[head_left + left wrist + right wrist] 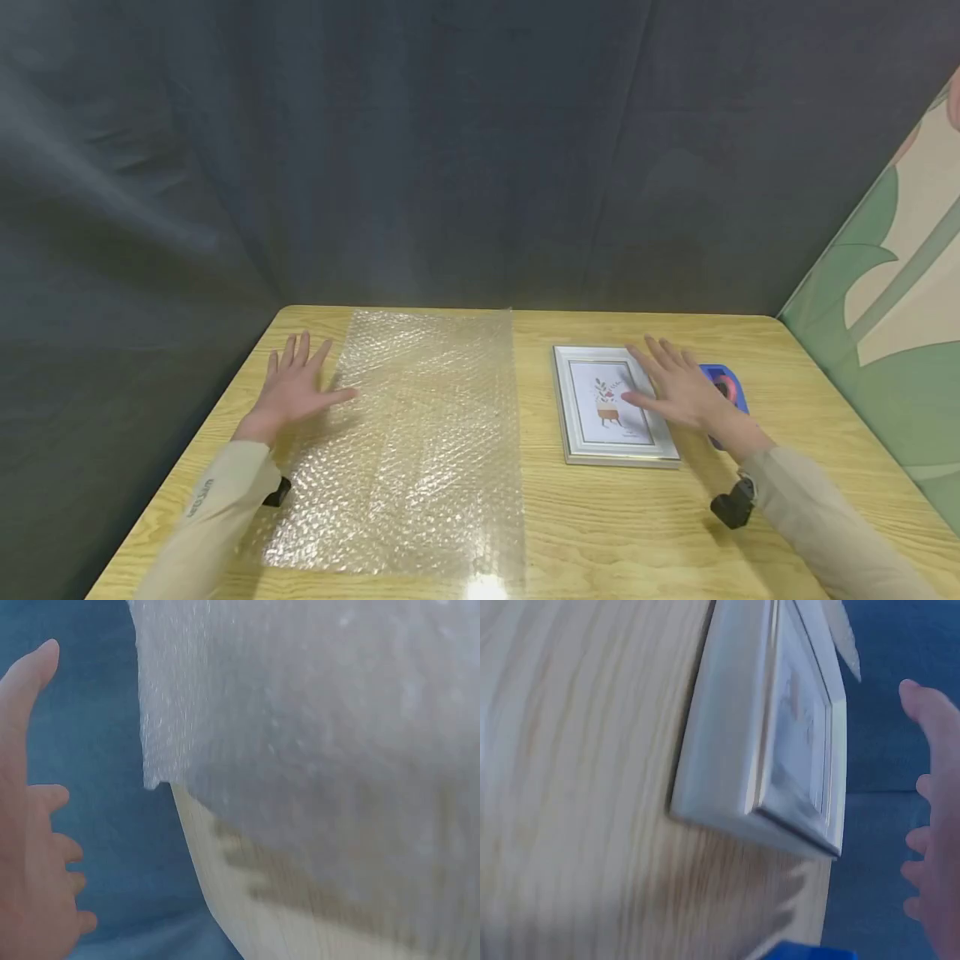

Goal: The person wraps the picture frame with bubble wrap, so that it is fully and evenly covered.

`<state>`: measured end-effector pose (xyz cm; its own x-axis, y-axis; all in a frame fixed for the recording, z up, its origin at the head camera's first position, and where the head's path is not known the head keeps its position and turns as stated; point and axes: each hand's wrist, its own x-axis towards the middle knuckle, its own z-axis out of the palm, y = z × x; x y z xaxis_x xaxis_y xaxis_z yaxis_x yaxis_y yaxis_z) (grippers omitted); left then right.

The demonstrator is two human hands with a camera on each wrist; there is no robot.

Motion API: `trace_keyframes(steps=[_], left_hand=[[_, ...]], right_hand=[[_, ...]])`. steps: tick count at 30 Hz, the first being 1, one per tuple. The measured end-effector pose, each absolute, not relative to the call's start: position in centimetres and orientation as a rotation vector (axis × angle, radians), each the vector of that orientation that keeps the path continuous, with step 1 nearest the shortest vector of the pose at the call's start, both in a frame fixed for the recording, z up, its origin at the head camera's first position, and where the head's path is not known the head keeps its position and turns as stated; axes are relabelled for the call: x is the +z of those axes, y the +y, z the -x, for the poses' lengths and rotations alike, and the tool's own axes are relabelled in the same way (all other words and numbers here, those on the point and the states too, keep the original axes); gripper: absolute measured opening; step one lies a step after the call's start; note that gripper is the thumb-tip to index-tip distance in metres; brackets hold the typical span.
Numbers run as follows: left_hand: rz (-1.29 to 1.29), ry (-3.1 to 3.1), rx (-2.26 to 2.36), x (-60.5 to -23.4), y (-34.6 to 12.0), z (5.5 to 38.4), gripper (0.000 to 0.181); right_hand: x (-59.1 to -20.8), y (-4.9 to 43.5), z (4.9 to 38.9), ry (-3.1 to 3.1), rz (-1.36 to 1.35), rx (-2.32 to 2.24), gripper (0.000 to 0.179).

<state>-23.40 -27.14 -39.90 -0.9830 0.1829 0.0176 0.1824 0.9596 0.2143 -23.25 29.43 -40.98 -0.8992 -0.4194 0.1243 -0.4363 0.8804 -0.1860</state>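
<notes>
A sheet of clear bubble wrap [420,433] lies flat across the left and middle of the table. Over its left edge hovers my left hand [294,392], fingers spread and holding nothing; the left wrist view shows the bubble wrap [300,712] below it. To the right, a white picture frame [570,417] with a plant print lies face up. My right hand [686,392] is above the frame's right side, its fingers spread, with nothing in them. Partly hidden behind that hand is a blue object with a pink-red ring [726,385], perhaps a tape dispenser.
The light wooden table [600,533] has its far edge against a dark curtain [480,167]. On the right stands a panel with a green leaf pattern [885,333]. A black wrist device [733,505] sits at the right cuff.
</notes>
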Motion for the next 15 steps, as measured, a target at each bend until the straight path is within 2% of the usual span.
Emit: trace_keyframes(steps=[6, 15], left_hand=[[-0.26, 3.127, 0.428, -39.7, -28.4, 22.5, 0.1], [-0.21, 3.075, 0.686, -40.1, -29.3, 21.5, 0.096]], right_hand=[[-40.6, 27.9, 23.3, -2.974, -0.689, 0.693, 0.072], [-41.3, 25.4, 23.2, -2.926, -0.718, 1.036, 0.076]])
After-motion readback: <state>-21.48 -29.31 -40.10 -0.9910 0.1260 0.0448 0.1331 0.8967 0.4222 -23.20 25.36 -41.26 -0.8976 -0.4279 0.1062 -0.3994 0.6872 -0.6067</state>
